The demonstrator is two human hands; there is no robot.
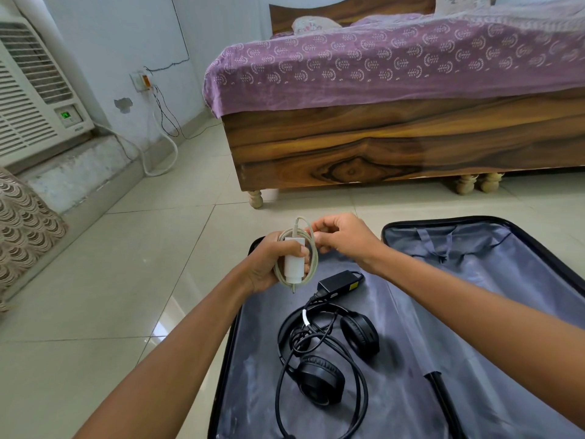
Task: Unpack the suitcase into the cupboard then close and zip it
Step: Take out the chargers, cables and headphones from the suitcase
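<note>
An open suitcase (395, 403) with grey lining lies flat on the tiled floor in front of me. Inside it rest black headphones (321, 383) and a black power adapter (338, 284) with its tangled cable. My left hand (269, 264) grips a white charger (292, 264) with its white cable looped around it, held above the suitcase's far left corner. My right hand (343, 240) pinches the cable loop near the charger's top. No cupboard is in view.
A wooden bed (395, 147) with a purple sheet stands just beyond the suitcase. An air conditioner (34, 99) sits at the left wall, above a ledge. A patterned cloth (22, 229) hangs at the far left. Tiled floor stretches to the left.
</note>
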